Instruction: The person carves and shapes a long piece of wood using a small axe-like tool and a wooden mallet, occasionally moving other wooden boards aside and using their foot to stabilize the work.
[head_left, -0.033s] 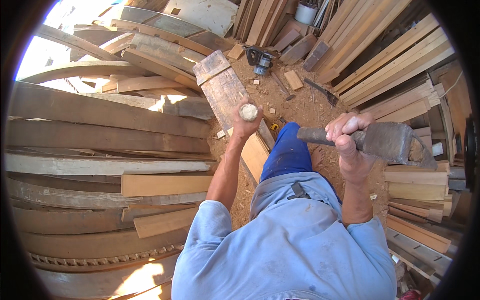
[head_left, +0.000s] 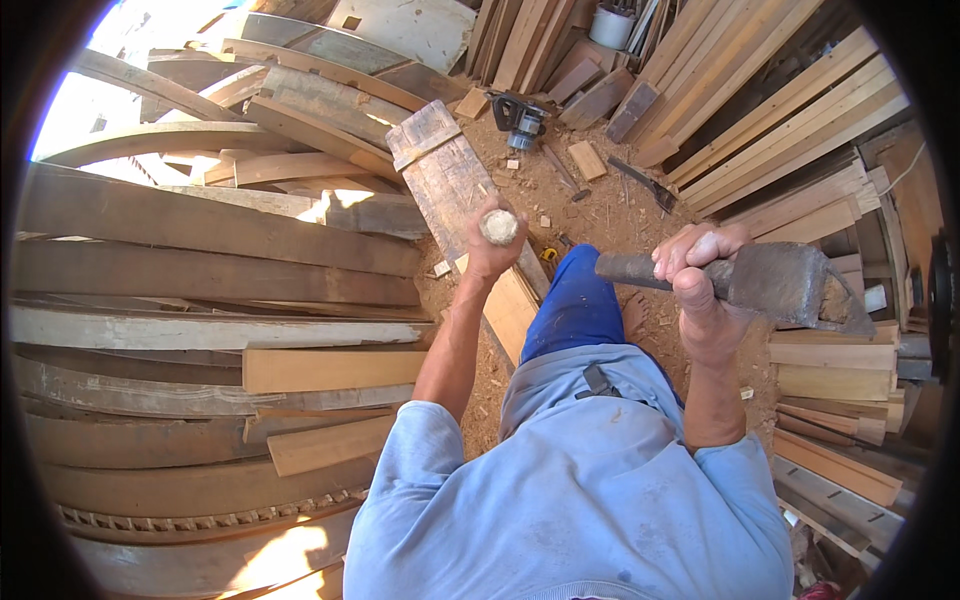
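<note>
My left hand is closed round an upright chisel. Only the round, pale, battered end of its handle faces up; the blade is hidden below my fist. Under that hand lies a long wooden board, next to a worn plank with a crosspiece. To the right, my right hand grips a heavy mallet close to its head. Its dark, blocky head points right, with a worn tan patch at the end, and the handle sticks out to the left. Mallet and chisel are well apart.
Stacked curved timbers fill the left side. A power tool, a hammer, a dark long-handled tool and a yellow tape measure lie on the sawdust-covered floor. Leaning boards stand at the far right.
</note>
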